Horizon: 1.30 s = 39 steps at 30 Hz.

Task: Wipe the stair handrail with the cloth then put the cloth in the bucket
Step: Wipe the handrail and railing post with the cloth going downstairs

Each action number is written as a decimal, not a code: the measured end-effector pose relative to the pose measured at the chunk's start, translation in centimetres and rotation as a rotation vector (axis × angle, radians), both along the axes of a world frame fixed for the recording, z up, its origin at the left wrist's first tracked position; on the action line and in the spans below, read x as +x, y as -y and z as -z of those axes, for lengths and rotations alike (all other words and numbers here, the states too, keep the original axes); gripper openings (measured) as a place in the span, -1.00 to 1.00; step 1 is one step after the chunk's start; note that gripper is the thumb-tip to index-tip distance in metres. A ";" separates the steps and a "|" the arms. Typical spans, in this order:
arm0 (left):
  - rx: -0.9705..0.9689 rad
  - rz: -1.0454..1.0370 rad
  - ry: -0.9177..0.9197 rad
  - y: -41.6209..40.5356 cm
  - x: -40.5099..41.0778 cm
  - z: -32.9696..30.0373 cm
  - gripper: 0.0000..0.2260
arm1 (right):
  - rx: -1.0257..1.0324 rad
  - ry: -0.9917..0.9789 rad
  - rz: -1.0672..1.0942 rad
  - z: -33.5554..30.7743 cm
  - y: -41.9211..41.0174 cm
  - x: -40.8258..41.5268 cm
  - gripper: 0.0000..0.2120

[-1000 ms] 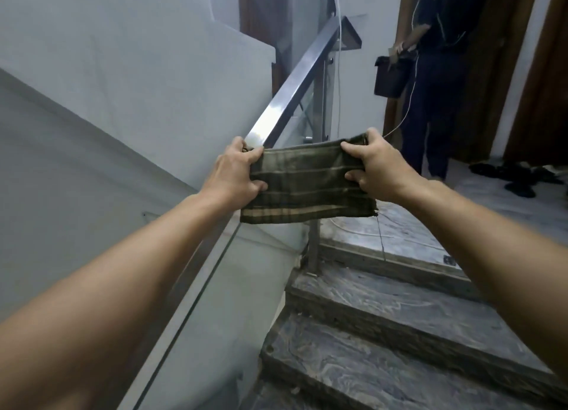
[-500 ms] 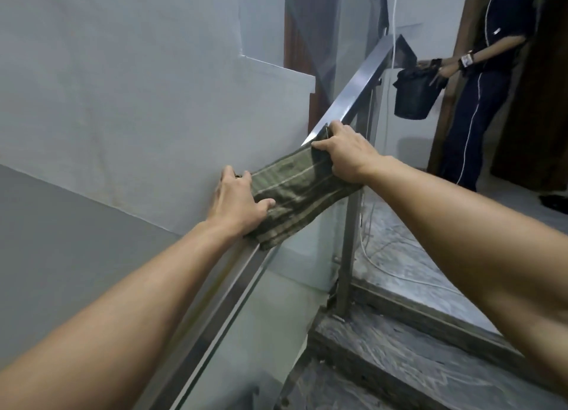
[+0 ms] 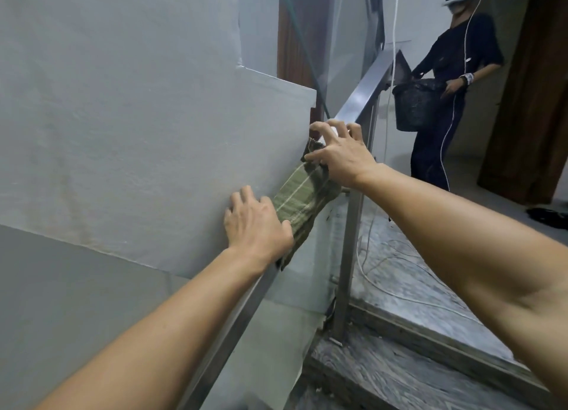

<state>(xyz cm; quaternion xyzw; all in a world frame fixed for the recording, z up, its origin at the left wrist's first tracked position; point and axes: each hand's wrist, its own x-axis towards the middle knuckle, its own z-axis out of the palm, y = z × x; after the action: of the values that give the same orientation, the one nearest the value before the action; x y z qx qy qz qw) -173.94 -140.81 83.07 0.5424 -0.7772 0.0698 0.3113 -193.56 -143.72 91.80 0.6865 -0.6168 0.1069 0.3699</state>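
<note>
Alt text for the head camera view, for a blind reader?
Two hands hold a green striped cloth on a sloping stair handrail, left hand at its lower end, right hand at its upper end. Beyond, another person holds a dark bucket.
</note>
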 end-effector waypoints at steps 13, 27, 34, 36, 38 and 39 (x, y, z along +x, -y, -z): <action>0.198 0.301 0.026 2.9 -4.0 1.9 -0.42 | 0.434 -0.173 -0.004 0.4 0.3 -1.5 -0.25; 0.169 0.163 0.067 -0.8 -0.5 6.2 -0.40 | 0.453 -0.480 -0.190 2.7 -0.1 -0.4 -0.33; 0.228 0.040 0.006 -5.0 4.4 10.3 -0.38 | 0.482 -0.521 -0.376 6.5 -2.5 4.0 -0.30; 0.227 -0.011 -0.003 -6.5 6.3 11.7 -0.36 | 0.469 -0.563 -0.452 7.8 -3.2 5.7 -0.27; 0.227 -0.053 0.000 -8.1 8.2 13.2 -0.34 | 0.453 -0.614 -0.506 9.2 -3.9 7.5 -0.24; 0.236 -0.068 0.000 -8.8 9.2 13.9 -0.33 | 0.445 -0.631 -0.526 9.9 -4.4 8.5 -0.23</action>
<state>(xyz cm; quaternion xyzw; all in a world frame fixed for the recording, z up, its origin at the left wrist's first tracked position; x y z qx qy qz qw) -164.75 -131.97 69.14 0.6013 -0.7611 -0.0117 0.2429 -185.04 -139.34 81.88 0.8812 -0.2870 -0.1517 0.3435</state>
